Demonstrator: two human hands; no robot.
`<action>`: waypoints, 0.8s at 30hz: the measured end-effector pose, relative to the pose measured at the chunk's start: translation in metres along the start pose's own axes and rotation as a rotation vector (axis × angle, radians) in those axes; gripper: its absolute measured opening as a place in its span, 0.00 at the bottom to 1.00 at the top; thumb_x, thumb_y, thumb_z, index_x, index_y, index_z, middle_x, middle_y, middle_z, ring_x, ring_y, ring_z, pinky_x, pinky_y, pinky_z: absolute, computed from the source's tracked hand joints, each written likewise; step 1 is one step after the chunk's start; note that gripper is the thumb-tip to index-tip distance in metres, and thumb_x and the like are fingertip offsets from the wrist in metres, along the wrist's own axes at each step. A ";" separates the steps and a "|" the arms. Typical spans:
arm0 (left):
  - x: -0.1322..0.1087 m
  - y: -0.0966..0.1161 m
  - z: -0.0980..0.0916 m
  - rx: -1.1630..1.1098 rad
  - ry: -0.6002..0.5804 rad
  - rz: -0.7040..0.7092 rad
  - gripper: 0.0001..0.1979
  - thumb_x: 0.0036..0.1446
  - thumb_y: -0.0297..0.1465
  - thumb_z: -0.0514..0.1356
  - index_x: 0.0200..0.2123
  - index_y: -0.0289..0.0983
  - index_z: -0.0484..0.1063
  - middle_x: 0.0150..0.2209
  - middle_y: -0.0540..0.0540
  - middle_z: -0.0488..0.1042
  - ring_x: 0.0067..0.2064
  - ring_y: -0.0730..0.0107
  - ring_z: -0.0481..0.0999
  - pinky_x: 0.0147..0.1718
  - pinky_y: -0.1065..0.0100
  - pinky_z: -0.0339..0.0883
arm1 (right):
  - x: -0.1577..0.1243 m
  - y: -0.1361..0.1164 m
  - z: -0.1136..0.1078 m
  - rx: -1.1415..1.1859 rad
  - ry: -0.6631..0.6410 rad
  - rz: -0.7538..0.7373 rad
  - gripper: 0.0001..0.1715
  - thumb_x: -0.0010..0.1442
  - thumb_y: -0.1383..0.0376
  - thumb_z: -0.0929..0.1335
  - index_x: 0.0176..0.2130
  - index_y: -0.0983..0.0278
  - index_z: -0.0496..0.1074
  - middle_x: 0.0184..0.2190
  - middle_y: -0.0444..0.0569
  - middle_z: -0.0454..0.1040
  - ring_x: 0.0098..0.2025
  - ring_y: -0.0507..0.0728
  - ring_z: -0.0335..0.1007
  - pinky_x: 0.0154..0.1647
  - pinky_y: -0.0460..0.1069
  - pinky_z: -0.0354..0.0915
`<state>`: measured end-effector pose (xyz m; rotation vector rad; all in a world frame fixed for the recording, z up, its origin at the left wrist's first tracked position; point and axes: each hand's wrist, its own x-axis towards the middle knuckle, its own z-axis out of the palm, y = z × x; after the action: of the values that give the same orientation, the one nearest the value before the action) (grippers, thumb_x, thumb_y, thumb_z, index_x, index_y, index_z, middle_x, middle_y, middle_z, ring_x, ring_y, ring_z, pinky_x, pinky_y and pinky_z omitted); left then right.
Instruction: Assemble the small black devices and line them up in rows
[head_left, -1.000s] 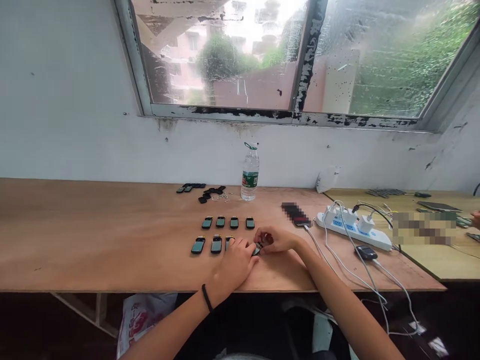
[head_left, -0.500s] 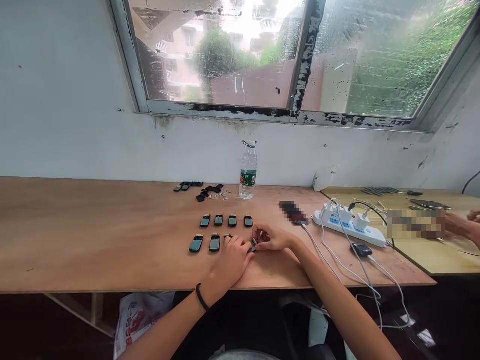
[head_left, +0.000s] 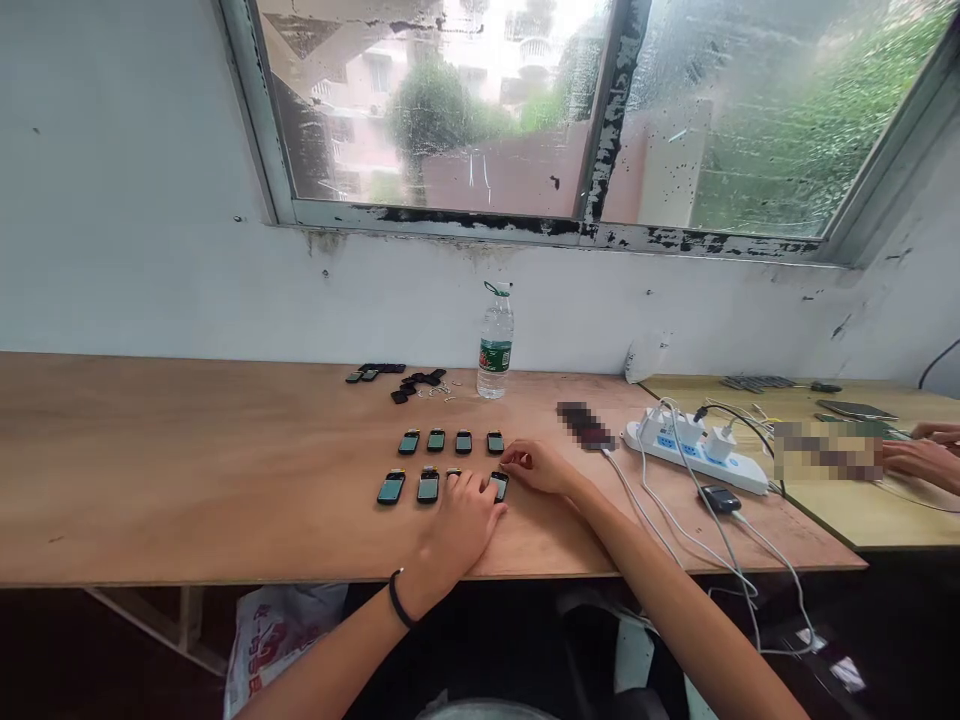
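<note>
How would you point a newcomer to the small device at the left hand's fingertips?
On the wooden table below the window, find the two rows of small black-framed devices. Follow the nearer row to its right end, at the left hand. That end device shows most of its screen, while its neighbour to the left lies largely covered by that hand.

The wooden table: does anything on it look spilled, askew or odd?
Two things stand out. Behind the neat rows of small screen units, black pieces lie jumbled beside scattered pale bits, unlike the rows. White cables trail untidily from the power strip over the front edge of the table.
</note>
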<state>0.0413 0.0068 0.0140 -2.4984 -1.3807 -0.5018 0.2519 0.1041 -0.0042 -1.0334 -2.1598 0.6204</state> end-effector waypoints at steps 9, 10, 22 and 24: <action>0.000 0.000 0.000 -0.053 0.020 0.018 0.11 0.67 0.35 0.61 0.48 0.37 0.77 0.46 0.40 0.77 0.49 0.53 0.73 0.50 0.53 0.64 | 0.003 -0.001 0.005 -0.021 0.002 -0.049 0.14 0.67 0.68 0.66 0.44 0.60 0.82 0.44 0.51 0.81 0.43 0.58 0.76 0.41 0.50 0.70; 0.000 -0.001 0.000 -0.065 0.024 0.025 0.12 0.67 0.36 0.61 0.49 0.37 0.77 0.46 0.40 0.77 0.50 0.53 0.73 0.51 0.53 0.64 | 0.003 0.000 0.005 -0.017 0.009 -0.048 0.15 0.67 0.68 0.65 0.44 0.60 0.82 0.44 0.51 0.81 0.43 0.58 0.76 0.40 0.50 0.70; -0.001 -0.004 -0.037 -0.411 0.024 0.070 0.08 0.66 0.33 0.63 0.46 0.41 0.78 0.45 0.45 0.78 0.50 0.57 0.75 0.53 0.54 0.68 | 0.000 0.007 0.005 0.017 0.020 -0.048 0.13 0.65 0.69 0.66 0.43 0.61 0.80 0.42 0.50 0.81 0.39 0.56 0.75 0.38 0.49 0.69; -0.009 0.003 -0.064 -0.574 0.052 0.189 0.11 0.68 0.32 0.61 0.52 0.42 0.77 0.46 0.45 0.78 0.48 0.63 0.77 0.50 0.61 0.72 | -0.001 0.005 0.005 0.033 0.031 -0.037 0.12 0.66 0.68 0.66 0.43 0.61 0.80 0.42 0.50 0.80 0.38 0.56 0.75 0.38 0.49 0.69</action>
<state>0.0278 -0.0249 0.0684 -2.9861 -1.0731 -1.0344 0.2516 0.1056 -0.0112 -0.9774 -2.1298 0.6175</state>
